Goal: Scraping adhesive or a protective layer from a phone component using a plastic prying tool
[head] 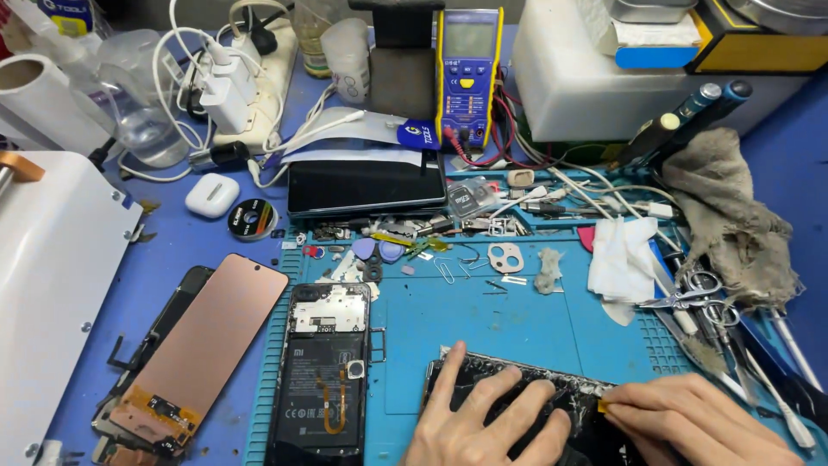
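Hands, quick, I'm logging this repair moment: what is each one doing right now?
Left hand: open, fingers spread, pressing flat on the cracked black phone screen panel.
Right hand: closed, pinching a small yellow-orange tool at the panel's edge.

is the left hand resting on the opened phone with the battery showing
No, the left hand presses on the cracked black panel, beside the opened phone.

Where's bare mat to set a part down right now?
Freest: blue mat between the opened phone, paper clip and white tissues. Crowded: the small-parts row above, scissors and tools right. Left hand and right hand cover the cracked panel.
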